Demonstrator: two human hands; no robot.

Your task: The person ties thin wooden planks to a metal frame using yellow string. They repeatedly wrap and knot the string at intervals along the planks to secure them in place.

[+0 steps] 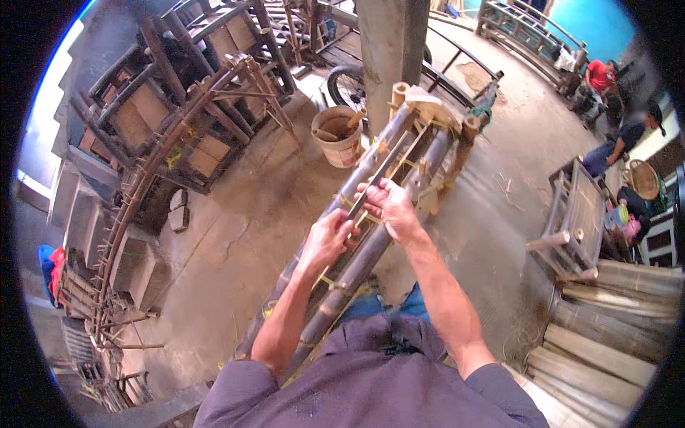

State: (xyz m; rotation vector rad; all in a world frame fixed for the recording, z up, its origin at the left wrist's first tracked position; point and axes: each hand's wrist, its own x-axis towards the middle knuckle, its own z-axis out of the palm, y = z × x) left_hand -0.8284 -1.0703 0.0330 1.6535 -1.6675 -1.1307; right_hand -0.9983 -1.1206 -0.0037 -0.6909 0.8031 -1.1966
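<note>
Two long dark bamboo poles run side by side away from me, with light cross ties between them. Over the gap between the poles I hold a thin dark bamboo strip that slants toward their far end. My left hand has its fingers curled round the strip's near part. Slightly farther along, my right hand pinches the same strip between thumb and fingers. A pale wooden block lies across the far end of the poles, beside short upright bamboo stubs.
A dirty white bucket stands left of the poles' far end, near a concrete pillar. Dark bamboo furniture is piled at far left. To the right are a bamboo bench, stacked split bamboo and several people.
</note>
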